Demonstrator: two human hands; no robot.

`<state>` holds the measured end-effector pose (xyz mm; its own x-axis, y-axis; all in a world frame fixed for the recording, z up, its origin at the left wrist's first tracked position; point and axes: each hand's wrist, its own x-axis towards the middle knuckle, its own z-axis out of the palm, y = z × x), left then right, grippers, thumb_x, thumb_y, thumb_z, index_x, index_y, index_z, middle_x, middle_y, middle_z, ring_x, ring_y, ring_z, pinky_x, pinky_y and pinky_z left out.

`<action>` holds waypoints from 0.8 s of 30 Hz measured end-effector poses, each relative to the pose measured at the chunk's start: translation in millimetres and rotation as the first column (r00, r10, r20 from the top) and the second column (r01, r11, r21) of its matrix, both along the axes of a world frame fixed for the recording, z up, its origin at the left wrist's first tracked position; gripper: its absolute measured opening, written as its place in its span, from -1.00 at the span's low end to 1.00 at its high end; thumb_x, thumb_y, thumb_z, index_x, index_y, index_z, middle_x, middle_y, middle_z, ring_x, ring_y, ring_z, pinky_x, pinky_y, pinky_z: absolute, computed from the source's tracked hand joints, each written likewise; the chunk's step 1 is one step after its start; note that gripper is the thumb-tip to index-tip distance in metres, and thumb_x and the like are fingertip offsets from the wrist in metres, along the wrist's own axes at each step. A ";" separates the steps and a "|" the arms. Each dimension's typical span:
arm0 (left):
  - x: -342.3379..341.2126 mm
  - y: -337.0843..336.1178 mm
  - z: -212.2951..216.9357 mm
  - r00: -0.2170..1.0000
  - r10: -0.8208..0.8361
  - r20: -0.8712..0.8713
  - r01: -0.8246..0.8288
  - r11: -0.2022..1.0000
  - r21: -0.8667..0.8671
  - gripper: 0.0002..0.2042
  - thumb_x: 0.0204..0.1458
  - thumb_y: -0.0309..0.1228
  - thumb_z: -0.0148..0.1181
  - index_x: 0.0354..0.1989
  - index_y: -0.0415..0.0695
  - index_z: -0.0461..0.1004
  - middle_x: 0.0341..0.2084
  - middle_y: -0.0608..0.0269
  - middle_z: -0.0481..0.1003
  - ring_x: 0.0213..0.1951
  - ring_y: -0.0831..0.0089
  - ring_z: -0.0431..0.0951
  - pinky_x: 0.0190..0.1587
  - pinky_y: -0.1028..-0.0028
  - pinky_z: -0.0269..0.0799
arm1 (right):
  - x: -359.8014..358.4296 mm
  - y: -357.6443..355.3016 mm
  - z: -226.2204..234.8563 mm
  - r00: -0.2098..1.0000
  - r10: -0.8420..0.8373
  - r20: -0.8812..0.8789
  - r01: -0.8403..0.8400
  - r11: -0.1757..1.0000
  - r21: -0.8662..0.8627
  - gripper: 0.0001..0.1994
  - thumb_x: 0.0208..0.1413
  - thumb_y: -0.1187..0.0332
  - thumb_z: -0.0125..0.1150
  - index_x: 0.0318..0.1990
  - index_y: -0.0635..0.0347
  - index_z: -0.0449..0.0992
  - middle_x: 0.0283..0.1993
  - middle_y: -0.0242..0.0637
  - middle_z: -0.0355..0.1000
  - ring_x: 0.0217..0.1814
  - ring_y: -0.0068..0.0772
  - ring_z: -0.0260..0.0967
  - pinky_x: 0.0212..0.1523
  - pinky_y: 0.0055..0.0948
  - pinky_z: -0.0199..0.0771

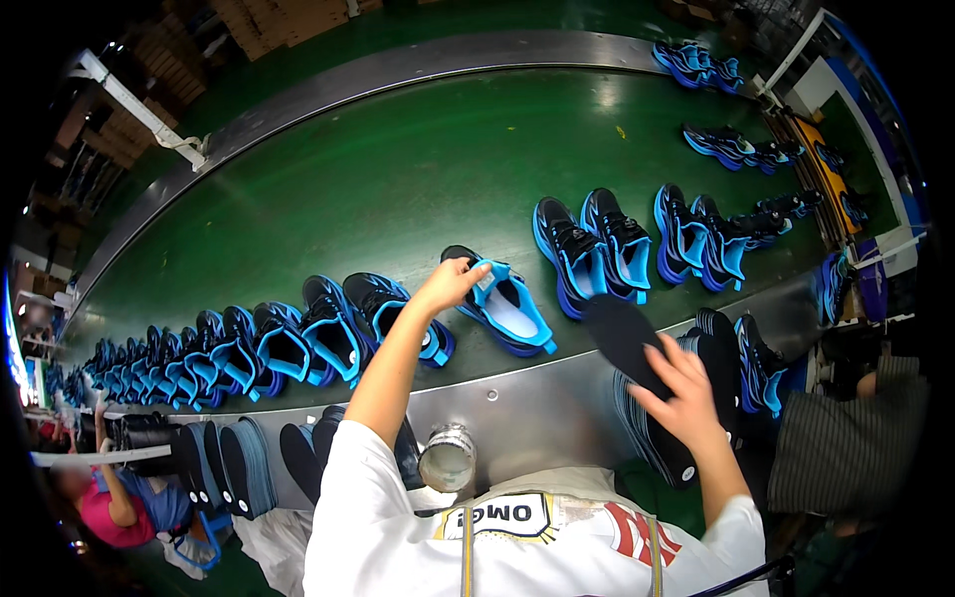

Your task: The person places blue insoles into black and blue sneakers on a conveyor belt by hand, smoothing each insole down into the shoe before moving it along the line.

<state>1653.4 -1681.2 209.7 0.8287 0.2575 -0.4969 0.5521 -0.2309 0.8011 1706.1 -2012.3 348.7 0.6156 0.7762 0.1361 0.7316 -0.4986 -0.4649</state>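
My left hand (pixel 450 285) is closed on the tongue of a black and blue sneaker (pixel 532 320), which lies on the green belt in front of me. Its collar is spread and a pale inner sole shows inside. In my right hand (pixel 688 400) is a black insole (pixel 619 336), pinched at one end by thumb and fingers. It is held in the air to the right of that sneaker, its tip close to a pair of sneakers (pixel 572 244). Below my right hand, a stack of insoles (pixel 652 438) leans at the belt's edge.
A long row of matching sneakers (pixel 239 348) runs leftward along the green belt (pixel 348 179). More insole stacks (pixel 249 463) stand on the metal ledge (pixel 537 408), near an open round can (pixel 448 460). Another person (pixel 119 507) is at the lower left.
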 end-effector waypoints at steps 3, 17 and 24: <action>-5.5 -13.5 -5.8 0.985 0.174 0.017 -0.169 0.972 -0.163 -0.58 -0.08 -0.03 0.01 -0.66 -0.17 0.26 -0.82 0.39 0.20 -0.74 0.64 0.16 -0.71 0.60 0.04 | 9.5 55.5 -42.6 0.965 0.249 0.086 -0.253 0.967 0.037 -0.81 -0.35 0.36 0.20 -0.51 0.25 0.44 -0.10 -0.15 0.27 -0.37 -0.26 0.22 -0.32 -0.40 0.28; -13.1 -36.2 -32.0 0.890 0.409 0.202 -0.412 0.911 -0.028 -0.55 -0.08 -0.03 0.01 -0.72 -0.19 0.20 -0.78 0.40 0.16 -0.65 0.65 0.13 -0.65 0.58 0.07 | -12.3 156.6 -148.0 0.967 0.243 -0.073 -0.253 0.938 -0.235 -0.85 -0.11 0.40 -0.04 -0.39 0.24 0.40 -0.02 0.08 0.16 -0.05 -0.06 0.19 -0.08 -0.25 0.22; -13.8 -37.4 -21.4 0.884 0.400 0.241 -0.412 0.911 -0.001 -0.56 -0.13 -0.06 0.07 -0.75 -0.21 0.24 -0.82 0.41 0.16 -0.68 0.66 0.13 -0.66 0.57 0.04 | 21.6 158.4 -117.1 0.887 0.328 -0.326 -0.462 0.662 -0.590 -0.80 -0.25 0.34 0.08 -0.42 0.23 0.46 -0.35 -0.05 0.35 -0.24 -0.09 0.28 -0.22 -0.27 0.33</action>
